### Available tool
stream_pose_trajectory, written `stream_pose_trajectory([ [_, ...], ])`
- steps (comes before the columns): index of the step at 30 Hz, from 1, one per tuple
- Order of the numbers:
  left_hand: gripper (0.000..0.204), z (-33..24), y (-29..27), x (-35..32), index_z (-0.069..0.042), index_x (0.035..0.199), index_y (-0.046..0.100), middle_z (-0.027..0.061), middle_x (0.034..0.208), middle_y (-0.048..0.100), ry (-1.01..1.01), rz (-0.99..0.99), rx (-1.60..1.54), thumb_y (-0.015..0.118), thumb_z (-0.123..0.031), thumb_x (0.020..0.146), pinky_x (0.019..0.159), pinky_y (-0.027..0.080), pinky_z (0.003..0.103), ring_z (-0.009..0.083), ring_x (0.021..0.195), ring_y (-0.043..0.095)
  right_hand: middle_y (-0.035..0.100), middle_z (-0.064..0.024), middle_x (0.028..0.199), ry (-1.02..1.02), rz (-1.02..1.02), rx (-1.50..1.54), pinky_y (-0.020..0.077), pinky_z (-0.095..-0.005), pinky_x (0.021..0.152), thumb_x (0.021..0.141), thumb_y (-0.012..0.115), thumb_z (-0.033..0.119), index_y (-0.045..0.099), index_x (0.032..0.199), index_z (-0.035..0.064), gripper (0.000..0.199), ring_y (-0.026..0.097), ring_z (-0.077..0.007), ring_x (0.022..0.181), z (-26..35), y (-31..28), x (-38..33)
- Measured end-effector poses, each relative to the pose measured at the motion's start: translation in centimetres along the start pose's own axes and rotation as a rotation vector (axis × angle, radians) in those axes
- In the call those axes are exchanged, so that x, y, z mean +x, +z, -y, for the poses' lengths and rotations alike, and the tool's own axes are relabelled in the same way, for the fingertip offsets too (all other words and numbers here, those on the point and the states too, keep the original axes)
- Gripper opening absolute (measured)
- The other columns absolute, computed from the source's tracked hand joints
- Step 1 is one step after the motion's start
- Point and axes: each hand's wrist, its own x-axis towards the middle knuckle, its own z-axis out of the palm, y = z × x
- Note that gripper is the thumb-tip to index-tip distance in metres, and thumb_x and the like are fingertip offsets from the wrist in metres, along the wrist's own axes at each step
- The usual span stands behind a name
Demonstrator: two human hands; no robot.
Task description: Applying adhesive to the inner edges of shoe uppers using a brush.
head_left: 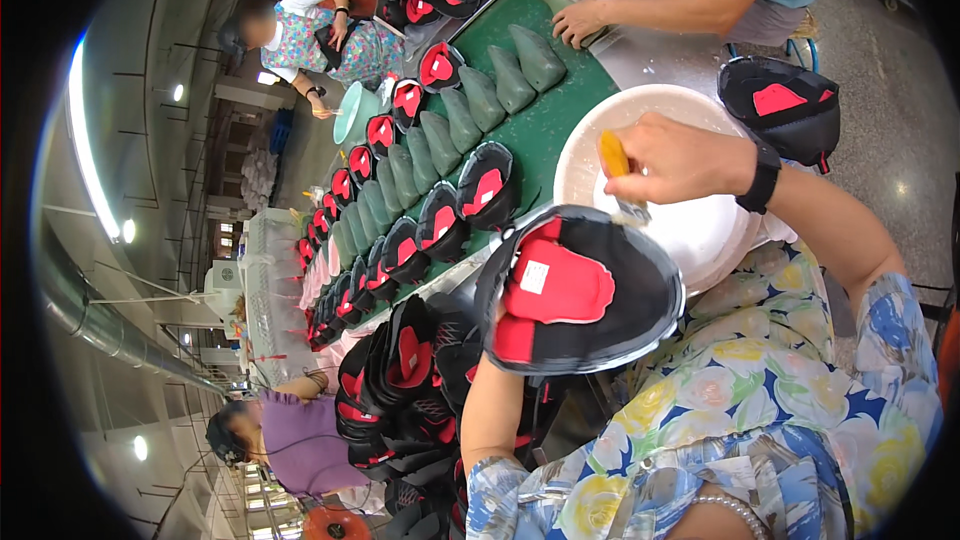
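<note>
My left hand (488,368), mostly hidden behind it, holds up a black shoe upper (640,270) with a red lining and a white label. Its open underside rim is turned toward me. My right hand (675,158) grips a brush (613,154) by its yellow handle. The brush's lower end is at the upper's top edge; whether it touches cannot be told. Just behind both is a large cream bowl (572,145) with white contents. To the right of the bowl lies another black and red shoe upper (790,130).
A green conveyor belt (585,90) carries rows of grey shoe lasts (483,100) and uppers. Stacked uppers (405,360) sit left of my left arm. A co-worker's hands (575,15) rest at the belt's far side. Two more people are on the left, one near a mint-green bowl (355,112).
</note>
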Motion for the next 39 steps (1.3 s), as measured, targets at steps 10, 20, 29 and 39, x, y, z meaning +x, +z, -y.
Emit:
stream_pose_trajectory([
  [10, 0.035, -0.4, -1.1, 0.5, -0.011, 0.123, 0.055, 0.0060, 0.126, 0.059, -0.012, -0.051, 0.008, 0.046, -0.030, 0.095, 0.097, 0.046, 0.039, 0.0243, 0.114, 0.055, 0.059, -0.0150, 0.071, -0.081, -0.166, -0.009, 0.0470, -0.0412, 0.066, 0.083, 0.066, 0.015, 0.054, 0.086, 0.0035, 0.017, 0.060, -0.0360, 0.069, 0.0, 0.5, -1.3],
  [20, 0.035, 0.5, -2.1, 2.1, -0.011, 0.122, 0.055, 0.0053, 0.125, 0.059, -0.059, -0.166, -0.083, 0.046, -0.032, 0.096, 0.097, 0.046, 0.040, 0.0245, 0.114, 0.055, 0.065, -0.0094, 0.086, -0.344, -0.342, 0.283, 0.0504, -0.0328, 0.072, 0.083, 0.069, 0.009, 0.060, 0.089, 0.0047, 0.012, 0.064, -0.0242, 0.077, 4.3, 6.2, -3.4],
  [29, 0.035, 4.1, -8.3, 4.8, -0.012, 0.122, 0.055, 0.0046, 0.125, 0.059, -0.188, -0.497, -0.321, 0.046, -0.034, 0.096, 0.097, 0.046, 0.041, 0.0246, 0.114, 0.055, 0.066, -0.0125, 0.077, 0.109, -0.575, 0.252, 0.0494, -0.0328, 0.066, 0.081, 0.071, 0.012, 0.058, 0.087, 0.0028, 0.017, 0.066, -0.0267, 0.072, -0.3, 2.0, -5.1],
  [39, 0.033, 15.6, -5.4, 17.6, -0.008, 0.124, 0.050, 0.0083, 0.121, 0.059, -0.177, -0.443, -0.527, 0.059, -0.010, 0.092, 0.082, 0.056, 0.041, 0.0243, 0.105, 0.061, 0.068, -0.0111, 0.081, 0.330, -0.498, 0.356, 0.0499, -0.0297, 0.070, 0.082, 0.069, 0.010, 0.060, 0.088, 0.0025, 0.013, 0.067, -0.0205, 0.076, -1.7, 2.1, -6.5],
])
